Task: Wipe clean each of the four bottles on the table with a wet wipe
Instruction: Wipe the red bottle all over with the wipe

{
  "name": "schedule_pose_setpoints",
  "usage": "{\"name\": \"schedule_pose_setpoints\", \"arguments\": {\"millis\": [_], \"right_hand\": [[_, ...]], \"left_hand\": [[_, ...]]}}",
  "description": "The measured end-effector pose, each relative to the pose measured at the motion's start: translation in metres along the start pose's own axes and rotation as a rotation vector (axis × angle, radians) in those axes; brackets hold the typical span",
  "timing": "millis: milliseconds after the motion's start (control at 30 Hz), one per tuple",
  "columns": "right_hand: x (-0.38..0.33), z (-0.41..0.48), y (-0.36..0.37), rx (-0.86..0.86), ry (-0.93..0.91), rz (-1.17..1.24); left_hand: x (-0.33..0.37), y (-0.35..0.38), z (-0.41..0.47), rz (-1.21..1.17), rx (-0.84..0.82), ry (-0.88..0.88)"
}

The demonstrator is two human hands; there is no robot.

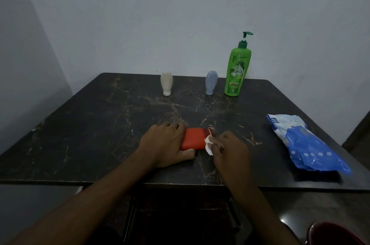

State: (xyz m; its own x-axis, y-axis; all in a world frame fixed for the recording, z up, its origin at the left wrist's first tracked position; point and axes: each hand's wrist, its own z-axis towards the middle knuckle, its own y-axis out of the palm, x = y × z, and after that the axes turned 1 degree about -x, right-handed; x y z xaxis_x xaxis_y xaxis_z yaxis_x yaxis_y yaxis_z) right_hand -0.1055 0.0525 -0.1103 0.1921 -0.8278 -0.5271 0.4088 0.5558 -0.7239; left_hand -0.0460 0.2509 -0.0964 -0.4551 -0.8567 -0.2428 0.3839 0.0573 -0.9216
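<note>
A red bottle (pixel 193 138) lies on its side on the dark marble table (pixel 100 124), near the front edge. My left hand (pixel 166 142) grips its left end, thumb below and fingers over the top. My right hand (pixel 228 149) pinches a white wet wipe (pixel 208 143) against the bottle's right end. At the back stand a white bottle (pixel 166 83), a grey-blue bottle (pixel 211 82) and a tall green pump bottle (pixel 237 70), all upright and apart from my hands.
A blue and white pack of wipes (pixel 304 144) lies at the table's right side. Grey walls close the back and left. A dark red rounded object (pixel 332 233) shows at the bottom right, below the table.
</note>
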Motion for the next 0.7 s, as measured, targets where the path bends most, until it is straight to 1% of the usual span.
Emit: {"name": "schedule_pose_setpoints", "arguments": {"millis": [67, 100, 133, 200, 267, 367, 433, 467, 500, 600, 633, 700], "right_hand": [[-0.007, 0.017, -0.004, 0.009, -0.034, -0.020], [-0.011, 0.029, -0.005, -0.022, -0.045, -0.036], [-0.015, 0.043, -0.005, -0.089, -0.040, -0.087], [-0.021, 0.068, -0.004, -0.236, 0.027, -0.201], [-0.024, 0.085, 0.000, -0.297, 0.096, -0.228], [-0.020, 0.084, 0.004, -0.284, 0.066, -0.259], [-0.014, 0.067, 0.004, -0.259, -0.063, -0.344], [-0.011, 0.053, 0.004, -0.212, -0.140, -0.350], [-0.008, 0.038, 0.004, -0.139, -0.164, -0.298], [-0.005, 0.001, 0.003, 0.042, -0.081, -0.052], [-0.005, -0.003, 0.003, 0.046, -0.058, -0.020], [-0.008, 0.001, 0.002, 0.027, -0.069, -0.036]], "left_hand": [[0.000, 0.000, 0.000, -0.008, 0.003, -0.003], [0.001, 0.000, -0.001, -0.009, 0.008, -0.004], [0.001, 0.000, -0.001, -0.010, 0.013, -0.004], [0.001, 0.000, -0.001, -0.011, 0.027, -0.001], [0.001, 0.000, -0.002, -0.009, 0.045, -0.003], [0.002, 0.001, -0.002, -0.009, 0.063, -0.019], [0.001, 0.002, -0.002, -0.005, 0.061, -0.027], [0.002, 0.002, -0.001, -0.001, 0.059, -0.027], [0.002, 0.002, -0.001, 0.002, 0.059, -0.023], [0.002, 0.001, -0.001, -0.005, 0.064, -0.017], [0.001, 0.001, -0.002, -0.011, 0.071, -0.014], [0.000, 0.001, -0.003, -0.029, 0.083, -0.011]]}}
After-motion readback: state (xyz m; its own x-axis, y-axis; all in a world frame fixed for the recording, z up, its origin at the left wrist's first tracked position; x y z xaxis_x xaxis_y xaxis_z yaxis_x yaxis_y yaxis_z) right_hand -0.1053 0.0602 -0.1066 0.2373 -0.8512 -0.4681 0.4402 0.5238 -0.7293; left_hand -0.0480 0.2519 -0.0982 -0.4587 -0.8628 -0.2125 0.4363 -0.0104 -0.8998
